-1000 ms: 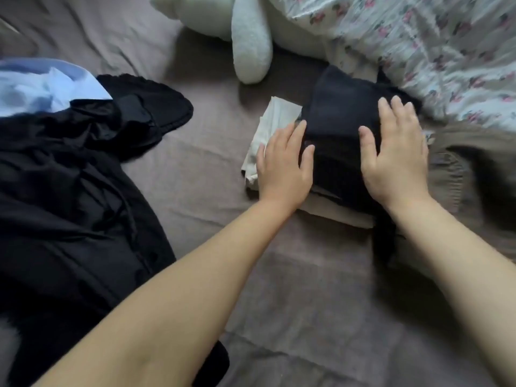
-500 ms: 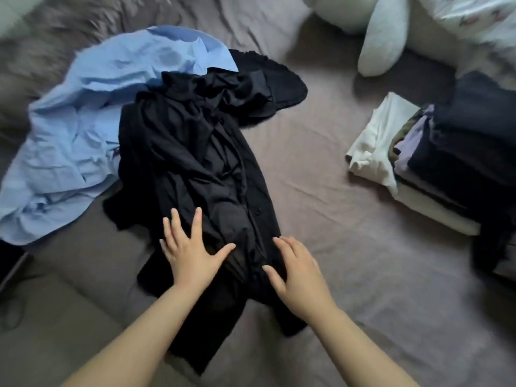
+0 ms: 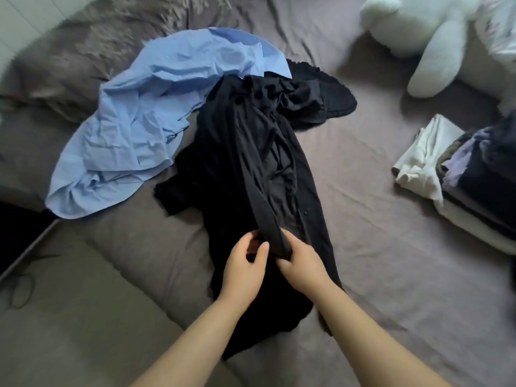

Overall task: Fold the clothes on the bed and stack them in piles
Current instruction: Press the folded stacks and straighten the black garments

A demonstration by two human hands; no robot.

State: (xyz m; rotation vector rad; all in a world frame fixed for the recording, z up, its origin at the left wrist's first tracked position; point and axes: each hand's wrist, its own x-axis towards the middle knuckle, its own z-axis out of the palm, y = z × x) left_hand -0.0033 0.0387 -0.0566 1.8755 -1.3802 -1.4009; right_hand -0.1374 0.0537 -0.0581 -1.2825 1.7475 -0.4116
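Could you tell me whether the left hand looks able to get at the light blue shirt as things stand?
Probably yes, once it lets go. The left hand now grips the black garment together with the right hand. The light blue shirt lies open on that hand's side, with only its right edge under the black cloth.

Crumpled black garment (image 3: 245, 163) mid-bed, overlapping rumpled light-blue shirt (image 3: 156, 121); folded pile (image 3: 469, 174) at right edge.

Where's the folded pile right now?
In the head view the folded pile sits at the right edge of the bed, below the white plush toy and well right of the black garment both hands grip.
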